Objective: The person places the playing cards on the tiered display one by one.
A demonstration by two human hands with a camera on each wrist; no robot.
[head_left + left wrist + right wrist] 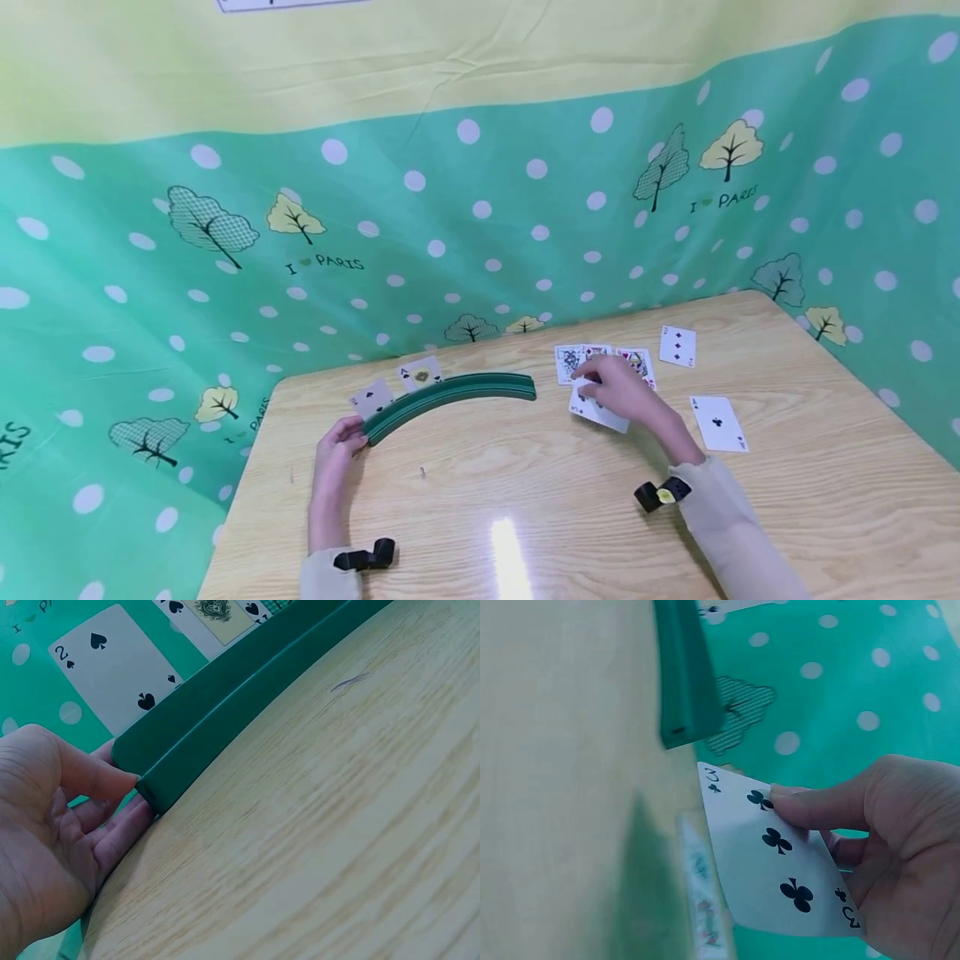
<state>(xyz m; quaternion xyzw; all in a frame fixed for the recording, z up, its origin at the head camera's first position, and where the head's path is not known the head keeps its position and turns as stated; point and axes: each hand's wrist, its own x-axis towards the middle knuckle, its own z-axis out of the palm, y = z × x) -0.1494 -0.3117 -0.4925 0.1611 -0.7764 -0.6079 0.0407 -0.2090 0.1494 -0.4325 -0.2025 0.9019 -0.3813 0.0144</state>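
Observation:
My left hand (337, 454) pinches the near left end of a curved green card holder (457, 389) between thumb and fingers. In the holder's slot stand a two of spades (112, 671) and, further along, an ace of spades (421, 374), both facing me. With thumb against its face and fingers behind, my right hand (621, 387) holds a three of clubs (742, 847) by one long edge. The card is tilted, to the right of the holder's right end. It overlaps face cards on the table in the head view.
Face cards, including a queen (639, 361) and another at their left (568, 365), lie behind my right hand. A three of diamonds (678, 346) and an ace of clubs (718, 423) lie further right on the wooden table (465, 492). A polka-dot curtain (450, 200) hangs behind.

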